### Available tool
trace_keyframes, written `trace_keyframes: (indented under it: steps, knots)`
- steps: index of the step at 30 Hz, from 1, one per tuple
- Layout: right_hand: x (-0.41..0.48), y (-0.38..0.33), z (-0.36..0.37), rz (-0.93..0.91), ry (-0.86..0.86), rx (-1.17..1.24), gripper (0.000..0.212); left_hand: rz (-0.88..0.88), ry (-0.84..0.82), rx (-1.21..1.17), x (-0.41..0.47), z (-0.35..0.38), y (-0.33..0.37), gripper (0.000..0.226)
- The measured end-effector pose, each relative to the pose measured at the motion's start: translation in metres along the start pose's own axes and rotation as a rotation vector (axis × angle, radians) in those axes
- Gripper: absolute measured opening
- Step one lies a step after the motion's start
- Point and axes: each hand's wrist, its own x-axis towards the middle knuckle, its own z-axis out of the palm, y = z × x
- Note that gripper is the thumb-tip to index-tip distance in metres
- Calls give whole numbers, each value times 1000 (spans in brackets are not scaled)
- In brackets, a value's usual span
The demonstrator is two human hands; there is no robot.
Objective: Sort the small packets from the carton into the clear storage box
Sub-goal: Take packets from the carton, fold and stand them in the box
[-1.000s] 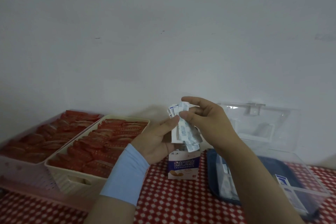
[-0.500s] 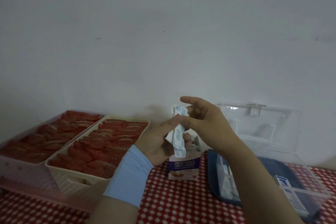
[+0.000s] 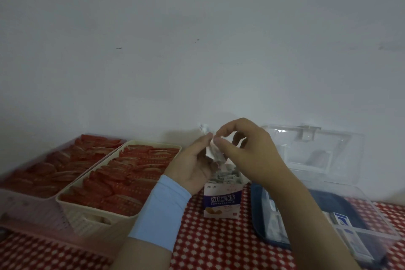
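Carton [image 3: 221,200]: I see it upright on the checked cloth, top open, packets inside.
Left hand [image 3: 192,164]: just above the carton, fingers closed around a small bunch of white packets [image 3: 211,152].
Right hand [image 3: 247,151]: above the carton, thumb and forefinger pinching the same bunch.
Clear storage box [image 3: 350,223]: right of the carton, lid raised.

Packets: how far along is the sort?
Partly done. A few packets already lie in the clear box on the right. In hand: both hands, left and right, pinch a small bunch of packets above the open carton. Left: the carton is full of packets, and the held bunch has not reached the box.
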Motion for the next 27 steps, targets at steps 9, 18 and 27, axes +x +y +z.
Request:
trace_keyframes:
  steps: [9,18,27]
  knots:
    - [-2,3,16,-121,-12,-316,2,51,120,-29,7,0,3,30]
    - [1,-8,0,153,-92,-37,11,67,301,-235,5,0,4,15]
    - [7,-6,-10,233,282,279,10,102,287,-239,6,-4,8,18]
